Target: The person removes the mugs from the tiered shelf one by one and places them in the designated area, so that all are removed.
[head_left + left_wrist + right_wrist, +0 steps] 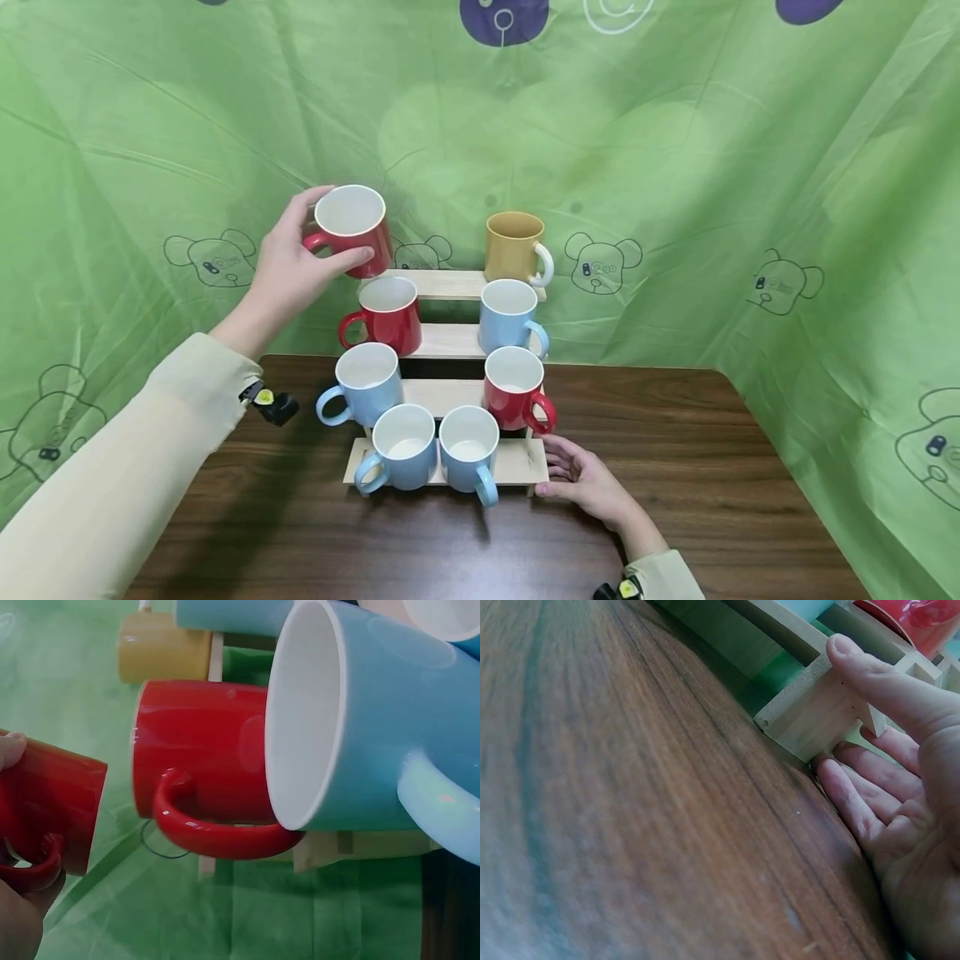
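My left hand (288,258) grips a red mug (352,229) with a white inside, thumb on its front, at the left end of the top tier. In the left wrist view the held mug (56,806) leans compared with the upright mugs; whether its base touches the tier I cannot tell. My right hand (592,487) holds the lower right end of the tiered wooden rack (517,462). In the right wrist view its thumb (877,679) lies over the rack's side piece (802,712), with the fingers on the other side near the table.
On the rack stand a yellow mug (502,250) top right, a red mug (393,317) and a blue mug (498,321) below, then a blue mug (367,387) and a red mug (506,396). Two blue mugs (408,454) share the bottom tier. Green cloth (675,167) hangs behind the table (675,450).
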`<state>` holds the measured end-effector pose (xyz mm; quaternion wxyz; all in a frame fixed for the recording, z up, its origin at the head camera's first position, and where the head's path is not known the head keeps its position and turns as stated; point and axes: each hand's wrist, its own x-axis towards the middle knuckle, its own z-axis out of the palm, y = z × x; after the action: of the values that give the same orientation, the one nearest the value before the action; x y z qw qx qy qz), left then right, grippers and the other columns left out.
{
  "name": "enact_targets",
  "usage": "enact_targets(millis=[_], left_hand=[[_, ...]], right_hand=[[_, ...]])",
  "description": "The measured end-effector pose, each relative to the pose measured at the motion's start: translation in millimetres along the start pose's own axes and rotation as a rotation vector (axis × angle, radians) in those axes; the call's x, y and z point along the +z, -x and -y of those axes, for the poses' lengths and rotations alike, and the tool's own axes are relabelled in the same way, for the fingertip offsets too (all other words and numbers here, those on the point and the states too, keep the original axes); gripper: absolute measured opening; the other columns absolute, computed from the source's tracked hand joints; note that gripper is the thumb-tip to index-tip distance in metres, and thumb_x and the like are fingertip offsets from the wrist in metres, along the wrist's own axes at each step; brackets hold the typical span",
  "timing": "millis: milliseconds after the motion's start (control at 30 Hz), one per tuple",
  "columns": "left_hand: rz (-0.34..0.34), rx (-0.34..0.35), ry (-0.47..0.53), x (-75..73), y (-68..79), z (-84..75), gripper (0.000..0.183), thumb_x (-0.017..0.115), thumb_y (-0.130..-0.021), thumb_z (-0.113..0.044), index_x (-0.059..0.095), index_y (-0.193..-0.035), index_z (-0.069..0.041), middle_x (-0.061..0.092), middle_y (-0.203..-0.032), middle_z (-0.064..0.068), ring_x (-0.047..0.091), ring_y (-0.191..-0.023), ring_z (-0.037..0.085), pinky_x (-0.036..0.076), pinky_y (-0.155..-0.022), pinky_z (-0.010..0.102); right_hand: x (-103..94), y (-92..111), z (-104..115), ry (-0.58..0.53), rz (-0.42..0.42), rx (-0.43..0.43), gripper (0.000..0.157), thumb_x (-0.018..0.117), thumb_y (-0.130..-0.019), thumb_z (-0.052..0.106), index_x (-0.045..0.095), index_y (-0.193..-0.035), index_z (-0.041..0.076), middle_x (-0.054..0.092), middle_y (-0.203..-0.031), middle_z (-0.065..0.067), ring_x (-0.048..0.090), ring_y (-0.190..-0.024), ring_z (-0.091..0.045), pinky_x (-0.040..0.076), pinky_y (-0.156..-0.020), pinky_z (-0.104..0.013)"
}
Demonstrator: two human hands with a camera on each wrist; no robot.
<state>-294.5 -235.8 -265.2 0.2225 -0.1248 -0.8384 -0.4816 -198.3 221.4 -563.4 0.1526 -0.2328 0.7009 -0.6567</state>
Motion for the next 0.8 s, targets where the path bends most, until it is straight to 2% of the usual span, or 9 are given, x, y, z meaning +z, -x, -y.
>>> enact_targets(millis=[200, 333, 467, 600, 800], left_hand=[[-0.091, 0.062, 0.032, -18.2, 12.3, -1.2, 0.088, 0.097, -0.085, -0.015, 0.051, -0.159, -0.029, 0.061, -0.149, 0.002, 0.062, -0.127, 0.016, 0.055, -0.102, 0.024], [-0.135, 0.063, 0.011, -31.8, 25.2, 5.5, 0.088, 0.097, -0.084, -0.012, 0.053, -0.159, -0.029, 0.061, -0.149, 0.003, 0.060, -0.125, 0.013, 0.052, -0.100, 0.017], [-0.165, 0.028, -0.036, -42.7, 42.2, 20.4, 0.089, 0.097, -0.085, -0.013, 0.052, -0.160, -0.029, 0.061, -0.149, 0.004, 0.059, -0.125, 0.010, 0.051, -0.098, 0.012], [-0.201, 0.012, -0.037, -52.8, 59.3, 39.9, 0.089, 0.096, -0.084, -0.008, 0.053, -0.160, -0.025, 0.061, -0.146, 0.004, 0.059, -0.125, 0.009, 0.050, -0.098, 0.009], [-0.254, -0.036, -0.037, -68.8, 83.5, 67.7, 0.087, 0.093, -0.084, -0.002, 0.054, -0.160, -0.023, 0.061, -0.141, -0.005, 0.058, -0.123, 0.007, 0.048, -0.096, 0.006]], right_hand=[[-0.1, 0, 3, 0.020, -0.010, 0.000, 0.082, 0.084, -0.095, 0.002, 0.038, -0.161, -0.011, 0.055, -0.151, -0.037, 0.070, -0.124, -0.019, 0.057, -0.105, -0.030], [-0.4, 0, 4, 0.030, -0.017, 0.002, 0.081, 0.085, -0.095, 0.003, 0.039, -0.161, -0.010, 0.055, -0.151, -0.036, 0.070, -0.125, -0.020, 0.057, -0.105, -0.030], [-0.5, 0, 4, 0.022, -0.017, 0.007, 0.082, 0.085, -0.095, 0.002, 0.038, -0.161, -0.011, 0.056, -0.151, -0.036, 0.070, -0.123, -0.018, 0.057, -0.104, -0.029], [0.1, 1, 3, 0.015, -0.011, 0.003, 0.082, 0.084, -0.095, 0.002, 0.038, -0.161, -0.012, 0.055, -0.151, -0.037, 0.070, -0.124, -0.017, 0.057, -0.105, -0.029], [0.6, 0, 3, 0.015, -0.005, -0.008, 0.080, 0.084, -0.095, 0.002, 0.039, -0.160, -0.012, 0.056, -0.151, -0.036, 0.070, -0.124, -0.019, 0.057, -0.105, -0.030]])
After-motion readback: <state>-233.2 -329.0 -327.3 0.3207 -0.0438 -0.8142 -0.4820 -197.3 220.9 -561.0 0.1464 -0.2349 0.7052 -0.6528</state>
